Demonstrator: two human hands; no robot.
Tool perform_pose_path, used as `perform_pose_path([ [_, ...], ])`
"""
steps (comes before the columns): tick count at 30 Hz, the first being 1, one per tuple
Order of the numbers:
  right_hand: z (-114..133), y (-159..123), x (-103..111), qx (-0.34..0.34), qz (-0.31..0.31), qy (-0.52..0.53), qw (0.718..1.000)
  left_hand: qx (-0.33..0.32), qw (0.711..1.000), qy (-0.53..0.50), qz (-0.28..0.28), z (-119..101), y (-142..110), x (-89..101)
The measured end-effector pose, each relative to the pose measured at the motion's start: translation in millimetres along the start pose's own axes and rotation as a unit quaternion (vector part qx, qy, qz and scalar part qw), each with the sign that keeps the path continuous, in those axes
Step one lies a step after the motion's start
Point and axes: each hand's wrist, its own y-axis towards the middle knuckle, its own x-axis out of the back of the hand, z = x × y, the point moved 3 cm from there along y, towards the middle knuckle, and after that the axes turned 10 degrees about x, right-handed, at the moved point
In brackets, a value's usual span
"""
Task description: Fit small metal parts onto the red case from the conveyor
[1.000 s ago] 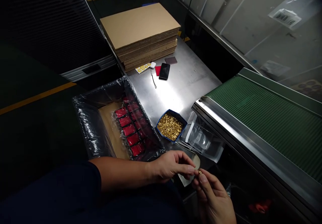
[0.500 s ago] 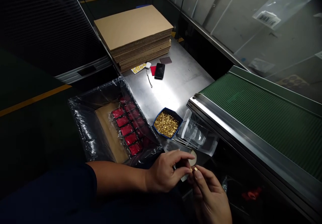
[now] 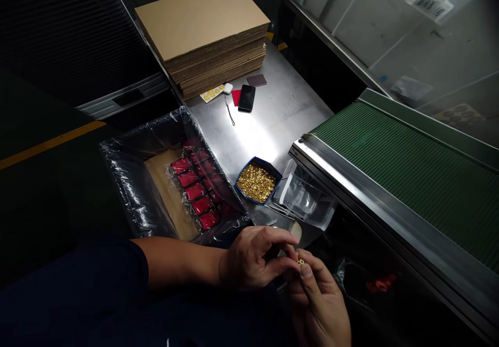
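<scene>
My left hand point(image 3: 255, 257) reaches in from the left, thumb and fingertips pinched together around a small gold-coloured metal piece. Facing it, my right hand point(image 3: 322, 292) pinches another small gold-coloured metal piece point(image 3: 301, 262) with a hole in it. The two pieces meet at the fingertips, and fingers partly cover them. Just beyond the hands stands a blue bin point(image 3: 238, 187) filled with many similar gold pieces point(image 3: 257, 182). A rounded pale object point(image 3: 295, 230) shows behind my left fingers.
At left, a box lined with dark plastic point(image 3: 134, 201) holds red wrapped packs point(image 3: 195, 191). A cardboard stack point(image 3: 202, 19), a phone point(image 3: 247, 98) and an earbud case point(image 3: 228, 89) lie on the metal table point(image 3: 280, 108). Clear plastic bags point(image 3: 302, 196) sit beside a green conveyor point(image 3: 405, 155).
The gold pieces at my fingertips, apart before, are now together. My hands have come closer to each other. The whole scene sits slightly higher in the view.
</scene>
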Motion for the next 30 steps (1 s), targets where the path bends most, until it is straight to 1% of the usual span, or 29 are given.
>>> perform_pose_path([
  [3, -1, -1, 1, 0.013, 0.010, 0.000, 1.000, 0.021, 0.999, -0.042, 0.015, -1, 1, -0.6],
  [5, -2, -2, 2, 0.022, 0.019, -0.002, 1.000, 0.029, 0.998, -0.048, 0.015, -2, 2, -0.5],
  [7, -2, -2, 3, 0.045, 0.044, -0.009, 0.998, 0.016, 1.000, -0.022, 0.000, -6, 5, 0.7],
  [9, -1, -2, 3, 0.082, 0.082, -0.026, 0.993, -0.011, 1.000, 0.013, -0.011, -11, 9, 2.1],
  [11, -1, -1, 4, 0.107, 0.114, -0.047, 0.987, -0.032, 0.999, 0.037, -0.004, -14, 12, 2.8],
  [13, -2, 1, 7, 0.109, 0.126, -0.058, 0.984, -0.035, 0.998, 0.045, 0.012, -14, 14, 2.9],
  [16, -7, 4, 15, 0.096, 0.128, -0.040, 0.986, -0.025, 0.999, 0.039, 0.013, -13, 15, 3.3],
  [18, -10, 5, 23, 0.075, 0.126, -0.022, 0.989, -0.020, 0.999, 0.032, 0.018, -13, 14, 2.1],
  [21, -12, 7, 35, 0.046, 0.103, -0.018, 0.993, -0.010, 0.999, 0.034, 0.032, -12, 16, -0.5],
  [23, -10, 10, 37, 0.050, 0.085, -0.026, 0.995, -0.002, 0.998, 0.046, 0.031, -9, 19, 0.3],
  [25, -6, 14, 32, 0.071, 0.074, -0.028, 0.994, 0.002, 0.998, 0.059, 0.035, -6, 21, 3.6],
  [27, -2, 13, 23, 0.098, 0.070, -0.026, 0.992, -0.004, 0.997, 0.059, 0.051, -6, 21, 6.8],
  [30, -2, -8, 3, 0.149, 0.095, -0.022, 0.984, -0.027, 0.994, 0.050, 0.097, -14, 13, 5.8],
])
